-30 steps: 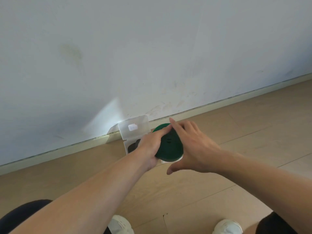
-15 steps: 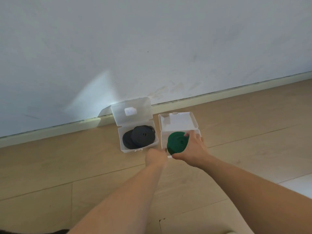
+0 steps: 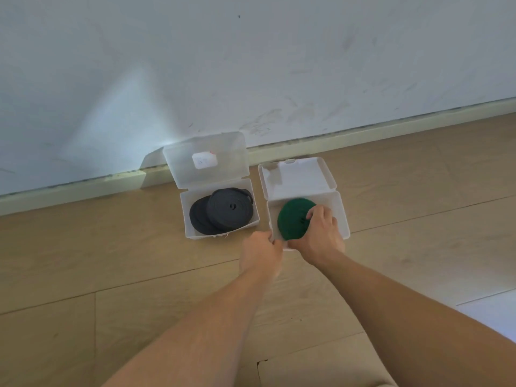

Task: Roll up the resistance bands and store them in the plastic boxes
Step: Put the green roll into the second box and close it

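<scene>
Since a moment ago, little has changed: my right hand (image 3: 318, 233) still grips the green roll (image 3: 293, 219) inside the right box (image 3: 342, 216); my left hand (image 3: 261, 251) pinches its front corner. Black rolls (image 3: 220, 215) fill the left box (image 3: 185, 216).

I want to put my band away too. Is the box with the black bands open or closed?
Open. The left box has its lid tipped back toward the wall, and the rolled black bands show inside.

We have a single head-worn view, looking forward and steeply down past both forearms at the floor (image 3: 83, 269) and wall (image 3: 251, 65), seemingly from fairly close.
</scene>
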### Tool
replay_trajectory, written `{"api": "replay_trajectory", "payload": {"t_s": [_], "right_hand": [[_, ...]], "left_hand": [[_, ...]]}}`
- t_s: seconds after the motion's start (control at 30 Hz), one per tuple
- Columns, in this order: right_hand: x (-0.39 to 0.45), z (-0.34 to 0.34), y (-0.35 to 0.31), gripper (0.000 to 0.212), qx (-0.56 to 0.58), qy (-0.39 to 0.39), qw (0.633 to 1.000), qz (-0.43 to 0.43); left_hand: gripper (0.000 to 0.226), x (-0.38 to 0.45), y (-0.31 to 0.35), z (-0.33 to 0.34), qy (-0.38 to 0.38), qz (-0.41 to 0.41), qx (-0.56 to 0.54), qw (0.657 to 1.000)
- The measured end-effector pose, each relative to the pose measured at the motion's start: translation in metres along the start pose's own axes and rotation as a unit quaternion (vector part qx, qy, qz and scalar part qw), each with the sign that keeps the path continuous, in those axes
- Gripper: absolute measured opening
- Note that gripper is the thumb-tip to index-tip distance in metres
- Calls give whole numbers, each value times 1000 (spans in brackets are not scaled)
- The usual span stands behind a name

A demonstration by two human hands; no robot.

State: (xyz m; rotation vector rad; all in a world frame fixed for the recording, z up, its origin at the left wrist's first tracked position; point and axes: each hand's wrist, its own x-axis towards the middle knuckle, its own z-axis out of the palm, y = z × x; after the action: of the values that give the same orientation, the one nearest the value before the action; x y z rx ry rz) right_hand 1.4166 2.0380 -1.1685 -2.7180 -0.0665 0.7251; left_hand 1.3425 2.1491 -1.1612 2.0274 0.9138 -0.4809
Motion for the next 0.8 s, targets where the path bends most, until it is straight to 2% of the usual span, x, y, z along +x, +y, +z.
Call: {"api": "replay_trajectory", "payload": {"t_s": [0.07, 0.13, 0.17, 0.2, 0.23, 0.27, 0.33, 0.37, 0.4, 0.47, 0.53, 0.6, 0.63, 0.73, 0.8], "right_hand": [[6, 2, -3, 100, -50, -27, 998, 0], [19, -12, -10, 130, -129, -118, 985, 6], [26, -24, -14, 138, -165, -162, 973, 8], [30, -37, -18, 137, -191, -182, 964, 5], [35, -52, -22, 122, -197, -165, 966, 2], [39, -67, -26, 96, -180, -108, 978, 5], [51, -91, -29, 52, -71, 34, 996, 33], [59, -99, -27, 47, 16, 55, 997, 55], [69, -100, -21, 54, 115, 42, 989, 83], [71, -97, -13, 70, 270, -40, 952, 135], [75, -84, 2, 52, 371, -72, 911, 165], [71, -84, 3, 34, 444, -60, 878, 170], [69, -87, 1, 33, 477, -47, 861, 169], [69, -99, -1, 55, 534, 0, 827, 177], [66, -107, 1, 60, 520, 10, 836, 177]], "left_hand": [[35, 0, 1, 2, 5, -6, -24, 1000], [37, 1, -1, 3, 5, -9, -33, 999], [39, 2, -2, 3, 4, -10, -32, 999], [40, 3, -3, 3, 5, -12, -35, 999], [39, 4, -4, 4, 6, -15, -43, 999], [36, 5, -5, 5, 7, -20, -53, 998], [30, 7, -5, 8, 7, -28, -79, 996], [27, 8, -6, 9, 5, -33, -93, 995], [24, 10, -9, 10, 1, -37, -106, 994], [20, 13, -16, 14, -17, -47, -146, 988], [21, 15, -21, 15, -43, -60, -216, 974], [37, 15, -24, 12, -58, -74, -268, 959], [42, 14, -24, 9, -64, -78, -285, 953], [45, 7, -20, 2, -79, -88, -308, 944], [30, 3, -17, -1, -76, -108, -317, 939]]}}
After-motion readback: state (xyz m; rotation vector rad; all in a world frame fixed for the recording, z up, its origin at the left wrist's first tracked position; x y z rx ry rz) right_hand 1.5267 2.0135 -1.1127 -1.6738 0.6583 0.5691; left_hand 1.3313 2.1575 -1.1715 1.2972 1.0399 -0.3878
